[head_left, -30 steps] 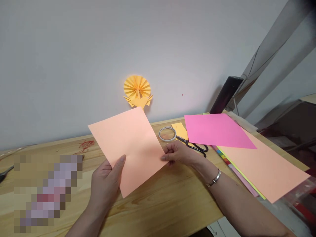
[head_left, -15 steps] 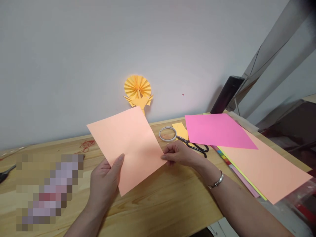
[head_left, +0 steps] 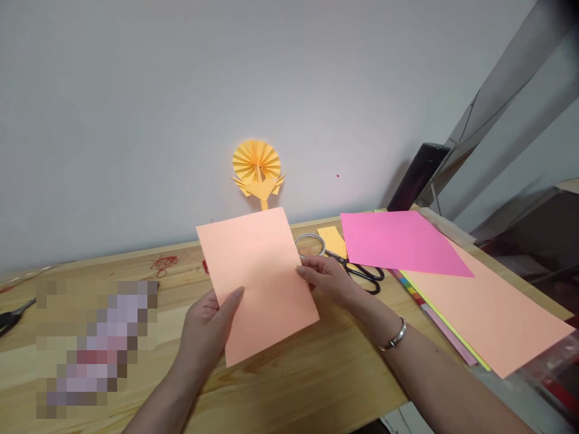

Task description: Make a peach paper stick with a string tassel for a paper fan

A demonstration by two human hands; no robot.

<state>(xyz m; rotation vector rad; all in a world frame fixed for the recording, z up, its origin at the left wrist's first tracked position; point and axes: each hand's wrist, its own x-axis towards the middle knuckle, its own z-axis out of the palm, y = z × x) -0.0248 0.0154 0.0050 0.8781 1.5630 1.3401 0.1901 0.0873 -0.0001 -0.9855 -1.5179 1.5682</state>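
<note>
A peach sheet of paper [head_left: 262, 265] is held tilted above the wooden table, its face toward me. My left hand [head_left: 210, 325] grips its lower left edge, thumb on the front and fingers behind. At the right edge, my right hand [head_left: 328, 277] pinches the paper, with its fingers partly hidden behind it. Beyond the sheet, a yellow folded-paper figure [head_left: 257, 166] with a pleated round fan stands against the wall. Near my right hand lie black-handled scissors [head_left: 362, 274], a roll of tape [head_left: 322, 241] and a small yellow paper piece [head_left: 332, 237].
On the right, a pink sheet [head_left: 398, 241] overlaps another peach sheet [head_left: 493, 313] on a coloured paper stack. A black cylinder [head_left: 418, 176] leans at the back. Red thread [head_left: 163, 264] lies left, near a blurred-out object [head_left: 102, 343] and a dark tool [head_left: 13, 316].
The held sheet has shifted right and turned more upright. My right hand has moved from its lower right corner up along the right edge. My left hand still grips it.
</note>
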